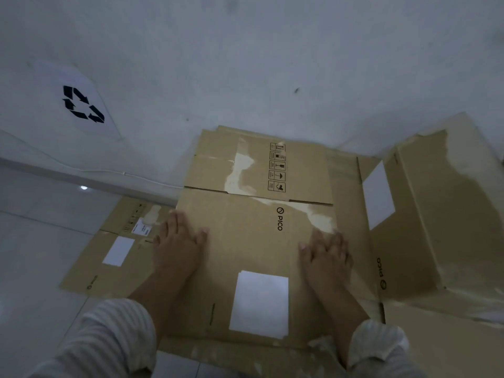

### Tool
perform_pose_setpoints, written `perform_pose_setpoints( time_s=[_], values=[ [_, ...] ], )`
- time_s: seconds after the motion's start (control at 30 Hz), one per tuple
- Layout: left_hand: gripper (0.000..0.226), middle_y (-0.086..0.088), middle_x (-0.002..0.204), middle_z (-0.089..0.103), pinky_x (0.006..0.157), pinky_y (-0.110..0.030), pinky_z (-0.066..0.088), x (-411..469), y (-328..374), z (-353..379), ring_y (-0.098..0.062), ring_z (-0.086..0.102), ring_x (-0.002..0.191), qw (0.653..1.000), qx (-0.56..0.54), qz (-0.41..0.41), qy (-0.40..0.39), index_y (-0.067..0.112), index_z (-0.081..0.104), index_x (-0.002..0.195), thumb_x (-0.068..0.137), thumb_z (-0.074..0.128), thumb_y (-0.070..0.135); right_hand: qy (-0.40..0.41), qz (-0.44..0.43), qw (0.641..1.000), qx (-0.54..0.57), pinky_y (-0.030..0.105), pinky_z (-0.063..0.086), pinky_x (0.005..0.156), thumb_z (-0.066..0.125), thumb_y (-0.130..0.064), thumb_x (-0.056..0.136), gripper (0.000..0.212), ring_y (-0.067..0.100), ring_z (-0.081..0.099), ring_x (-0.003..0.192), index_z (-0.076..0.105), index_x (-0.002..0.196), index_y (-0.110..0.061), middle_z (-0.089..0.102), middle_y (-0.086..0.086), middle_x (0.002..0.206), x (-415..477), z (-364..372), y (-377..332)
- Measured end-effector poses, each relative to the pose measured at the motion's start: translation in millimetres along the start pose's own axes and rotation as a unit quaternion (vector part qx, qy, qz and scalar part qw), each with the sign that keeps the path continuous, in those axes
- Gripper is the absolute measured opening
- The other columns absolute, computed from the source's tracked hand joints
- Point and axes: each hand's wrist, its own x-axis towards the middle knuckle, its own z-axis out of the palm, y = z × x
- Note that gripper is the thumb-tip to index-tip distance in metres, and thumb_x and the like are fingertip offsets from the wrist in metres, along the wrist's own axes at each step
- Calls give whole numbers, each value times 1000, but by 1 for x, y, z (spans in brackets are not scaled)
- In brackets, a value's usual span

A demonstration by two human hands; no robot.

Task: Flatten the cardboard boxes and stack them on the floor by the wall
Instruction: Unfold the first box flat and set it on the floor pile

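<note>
On the floor by the wall, nearest first:

Sleeves: pale striped sleeves point(109, 339) come in from the bottom edge, one on each forearm.

Top box: a flattened cardboard box point(245, 249) lies on the pile, its far flaps reaching toward the wall; it carries a white label point(259, 304) near the person and "PICO" printed in black farther out.

Left hand: the left hand point(177, 241) lies palm down on the left part of that flattened box, fingers straight and close together, gripping nothing.

Right hand: the right hand point(326, 253) lies palm down on the right part of the same box, fingers loosely fanned, gripping nothing.

Lower box: another flattened box point(109, 257) lies on the tiles beneath and to the left, sticking out past the top one, with its own white labels.

Box at right: a third cardboard box point(425, 214), with a white label and a PICO mark on its side, sits just beside the pile against the wall; whether it is fully flat, I cannot tell.

Floor: pale glossy tiles point(32, 241), with a small light glare on them.

Cable: a thin white cable point(109, 170) runs along the base of the wall.

Wall: a white wall point(245, 64) bears a white sheet with a black recycling sign point(81, 105) up on the left.
</note>
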Motion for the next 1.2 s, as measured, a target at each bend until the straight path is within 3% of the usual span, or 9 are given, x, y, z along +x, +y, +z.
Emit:
perform_pose_setpoints(
  time_s=[0.1, 0.17, 0.33, 0.47, 0.57, 0.83, 0.93, 1.03, 1.2],
  values=[
    [89, -21, 144, 38, 98, -53, 40, 2, 1, -6, -41, 43, 127, 996, -38, -81, -9, 4, 21, 143, 84, 34, 70, -4, 46, 999, 25, 49, 14, 114, 31, -60, 90, 68, 32, 10, 144, 15, 148, -29, 8, 12, 158, -2, -6, 0],
    [89, -22, 132, 49, 91, -52, 43, 5, 0, -11, -42, 50, 116, 991, -56, -123, -20, 3, 34, 134, 80, 40, 74, 5, 84, 996, 44, 47, 19, 111, 39, -57, 88, 74, 32, 20, 140, 14, 148, -20, 20, 12, 155, -2, -12, 3],
    [86, -22, 132, 50, 95, -53, 43, 17, -1, -17, -42, 50, 117, 976, -123, -172, -49, 1, 36, 135, 81, 51, 66, -25, 129, 987, 97, 41, 27, 108, 47, -43, 90, 72, 34, 30, 133, 20, 146, -7, 33, 17, 146, 9, -22, 4],
    [78, -24, 128, 54, 94, -48, 45, 27, -13, -24, -40, 54, 113, 974, -155, -143, -80, -3, 41, 133, 85, 53, 57, -38, 131, 979, 151, 37, 41, 90, 45, -39, 92, 52, 32, 50, 113, 48, 130, -5, 50, 18, 131, 24, -28, 7],
    [80, -24, 129, 53, 89, -44, 43, 29, -20, -32, -41, 54, 114, 978, -153, -126, -71, -2, 37, 135, 84, 55, 58, -49, 117, 966, 224, 34, 38, 76, 41, -36, 95, 41, 29, 54, 95, 53, 121, -7, 58, 15, 121, 26, -28, 12],
    [69, -17, 116, 59, 74, -37, 37, 25, -34, -45, -36, 58, 102, 982, -172, -78, -28, 5, 45, 125, 85, 50, 61, 11, 99, 965, 244, 33, 34, 76, 41, -36, 98, 42, 34, 56, 103, 54, 120, -3, 61, 19, 118, 1, -30, -5],
    [63, -16, 109, 63, 76, -39, 44, 30, -42, -62, -34, 61, 96, 983, -169, -67, -20, 5, 56, 114, 85, 52, 60, 35, 110, 966, 232, 34, 38, 83, 42, -37, 97, 50, 37, 53, 114, 48, 127, 2, 57, 23, 125, -13, -36, -25],
    [55, -19, 106, 61, 75, -39, 43, 32, -61, -87, -36, 60, 96, 982, -182, -55, -9, 3, 52, 111, 87, 54, 53, 58, 114, 964, 234, 38, 40, 92, 44, -37, 96, 52, 39, 51, 118, 46, 129, 3, 54, 25, 129, -32, -40, -56],
    [46, -15, 106, 57, 72, -35, 34, 36, -123, -142, -35, 57, 101, 976, -212, -44, 18, 5, 46, 114, 90, 54, 43, 73, 89, 960, 256, 33, 35, 76, 46, -35, 95, 41, 36, 55, 108, 54, 115, -1, 60, 23, 117, -66, -39, -125]
  ],
)
